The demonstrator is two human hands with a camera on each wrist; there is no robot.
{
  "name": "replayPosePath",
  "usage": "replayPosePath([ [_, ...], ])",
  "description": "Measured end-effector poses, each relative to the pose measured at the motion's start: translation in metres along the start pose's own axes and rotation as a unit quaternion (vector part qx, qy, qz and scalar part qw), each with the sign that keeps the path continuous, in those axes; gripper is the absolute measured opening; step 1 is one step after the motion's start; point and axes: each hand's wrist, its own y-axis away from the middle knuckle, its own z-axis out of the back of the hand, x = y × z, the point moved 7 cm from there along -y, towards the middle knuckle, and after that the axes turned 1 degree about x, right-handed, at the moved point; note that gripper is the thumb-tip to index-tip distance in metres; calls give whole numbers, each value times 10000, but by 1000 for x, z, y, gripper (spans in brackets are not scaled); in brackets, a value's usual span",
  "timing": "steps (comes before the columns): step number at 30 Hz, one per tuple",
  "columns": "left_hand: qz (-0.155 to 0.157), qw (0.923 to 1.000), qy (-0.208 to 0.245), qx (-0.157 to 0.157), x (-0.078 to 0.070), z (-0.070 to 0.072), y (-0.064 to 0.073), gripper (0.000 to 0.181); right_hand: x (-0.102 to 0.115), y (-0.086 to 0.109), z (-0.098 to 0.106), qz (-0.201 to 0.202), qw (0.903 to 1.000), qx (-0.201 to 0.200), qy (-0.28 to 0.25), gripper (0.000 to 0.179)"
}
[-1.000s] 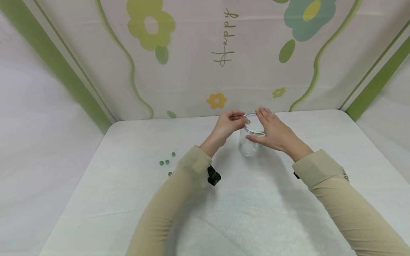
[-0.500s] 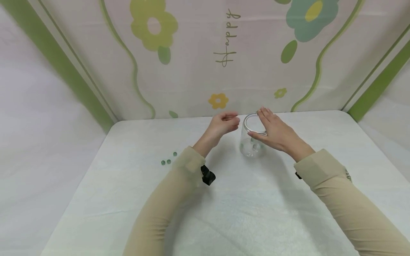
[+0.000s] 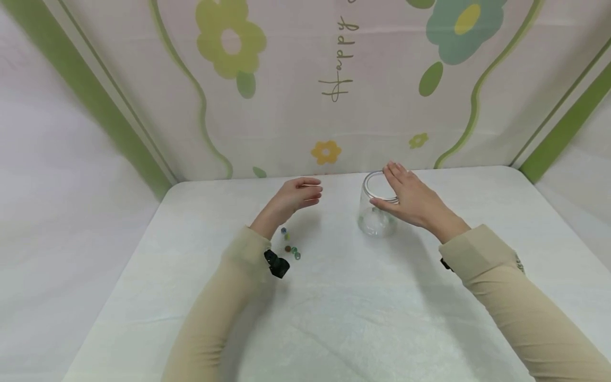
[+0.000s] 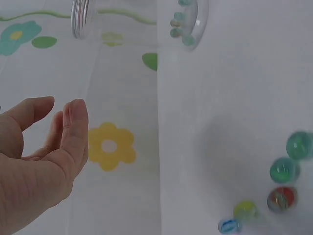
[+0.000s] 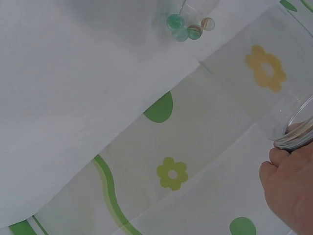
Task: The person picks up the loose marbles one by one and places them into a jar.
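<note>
A clear glass jar (image 3: 377,217) stands upright near the table's far edge, with several greenish marbles (image 5: 181,27) at its bottom. My right hand (image 3: 412,199) holds it by the rim, thumb on the near side and fingers along the far right side. My left hand (image 3: 291,199) hovers left of the jar, palm turned toward it. In the left wrist view its fingers are loosely bent with nothing between them. Below that hand lie several loose marbles on the table: two green marbles (image 4: 285,170), a red-brown marble (image 4: 282,198), a yellow-green marble (image 4: 245,210) and a blue marble (image 4: 230,225).
A white cloth covers the table (image 3: 343,307). Behind it hangs a curtain (image 3: 286,106) printed with flowers, and white fabric walls stand at both sides. A black wrist camera (image 3: 277,263) sits at my left cuff. The left forearm may hide further marbles.
My left hand has let go of a marble at the jar's mouth and moved left, away from the jar. Different loose marbles now show beside the left wrist. The right hand stays on the rim.
</note>
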Motion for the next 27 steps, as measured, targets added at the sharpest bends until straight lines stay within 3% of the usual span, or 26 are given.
replayPosePath([
  [8, 191, 9973, -639, -298, 22, 62, 17, 45, 2, 0, -1, 98, 9998, -46, 135, 88],
  [15, 337, 9885, -1366, -557, 42, 110, 37, 47, 3, 1, 0, 169, 9997, -49, 197, 85],
  [21, 600, 9784, -1855, -686, 60, 132, 45, 47, 4, 2, 1, 192, 9996, -43, 198, 85],
  [27, 808, 9702, -2199, -619, 78, 137, 44, 46, 2, 3, 1, 199, 9997, 16, 106, 85],
])
